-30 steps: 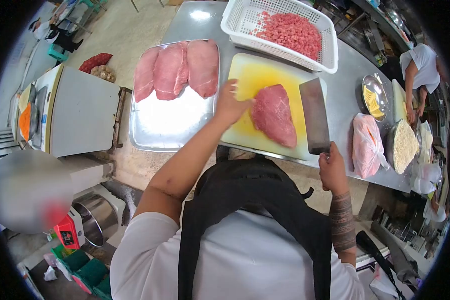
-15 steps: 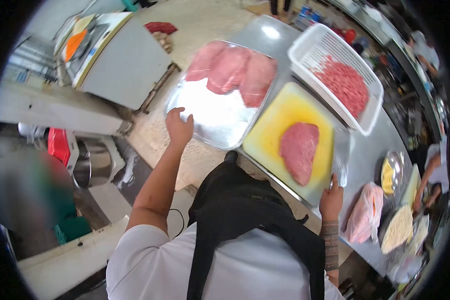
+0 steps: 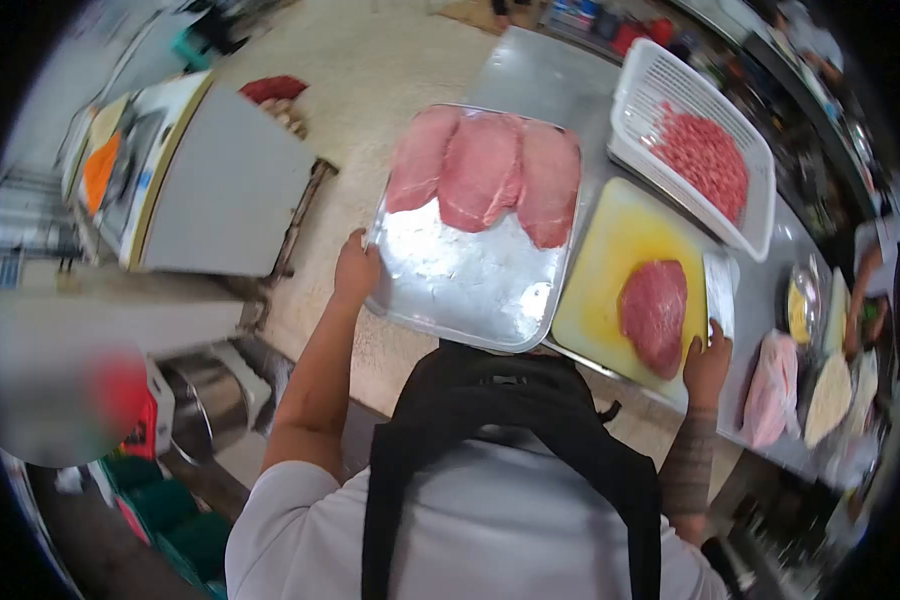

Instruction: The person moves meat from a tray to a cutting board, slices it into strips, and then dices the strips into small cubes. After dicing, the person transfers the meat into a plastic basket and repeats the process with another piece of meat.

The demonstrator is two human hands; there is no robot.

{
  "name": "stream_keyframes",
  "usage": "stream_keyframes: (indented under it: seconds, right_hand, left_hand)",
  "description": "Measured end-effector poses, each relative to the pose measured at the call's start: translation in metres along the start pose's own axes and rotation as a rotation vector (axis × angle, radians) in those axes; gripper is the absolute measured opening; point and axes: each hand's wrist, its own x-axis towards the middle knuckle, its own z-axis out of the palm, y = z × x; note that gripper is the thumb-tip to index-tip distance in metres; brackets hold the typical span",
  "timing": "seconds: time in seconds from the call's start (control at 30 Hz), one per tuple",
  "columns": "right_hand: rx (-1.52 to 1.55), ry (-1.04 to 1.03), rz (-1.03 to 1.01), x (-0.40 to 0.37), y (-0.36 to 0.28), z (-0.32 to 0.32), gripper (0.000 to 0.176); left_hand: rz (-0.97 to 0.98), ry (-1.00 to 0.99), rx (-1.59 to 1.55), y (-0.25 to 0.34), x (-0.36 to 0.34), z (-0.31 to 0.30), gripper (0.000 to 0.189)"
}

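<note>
My left hand [image 3: 358, 270] is closed on the left rim of a metal tray [image 3: 450, 285]. Three slabs of raw meat [image 3: 482, 170] lie side by side across the tray's far half. To its right, a thick piece of raw meat [image 3: 655, 315] rests on a yellow-stained white cutting board [image 3: 610, 250]. A wide-bladed knife [image 3: 720, 285] lies flat along the board's right side. My right hand [image 3: 708, 362] is at the near end of its blade, thumb and forefinger apart. The knife's handle is hidden by that hand.
A white plastic basket [image 3: 625, 125] of minced or chopped meat [image 3: 705, 160] stands behind the board. Rightward are a pink-filled plastic bag [image 3: 772, 390], a metal bowl [image 3: 808, 305] and a co-worker's arm [image 3: 858, 300]. A white cabinet [image 3: 235, 190] stands at left.
The view has turned, and the tray now sits closer in front of my body. My right hand's fingers have spread from the knife handle. My left hand has tightened on the tray rim.
</note>
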Motion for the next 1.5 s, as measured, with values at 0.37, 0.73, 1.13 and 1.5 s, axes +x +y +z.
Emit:
stream_keyframes:
  seconds: [0.37, 0.73, 1.13, 1.5]
  right_hand:
    - [-0.129, -0.025, 0.209, -0.047, 0.065, 0.016, 0.055]
    - [0.385, -0.121, 0.342, -0.064, 0.045, -0.045, 0.04]
    - [0.271, -0.389, 0.108, -0.07, 0.045, -0.055, 0.033]
    - [0.243, -0.474, 0.079, -0.068, 0.007, -0.115, 0.022]
  left_hand:
    - [0.095, -0.249, 0.121, -0.016, 0.065, -0.014, 0.042]
    - [0.716, 0.082, 0.033, 0.166, -0.001, 0.044, 0.044]
    - [0.917, -0.216, -0.048, 0.398, -0.143, 0.233, 0.032]
    - [1.033, -0.212, 0.133, 0.403, -0.139, 0.237, 0.045]
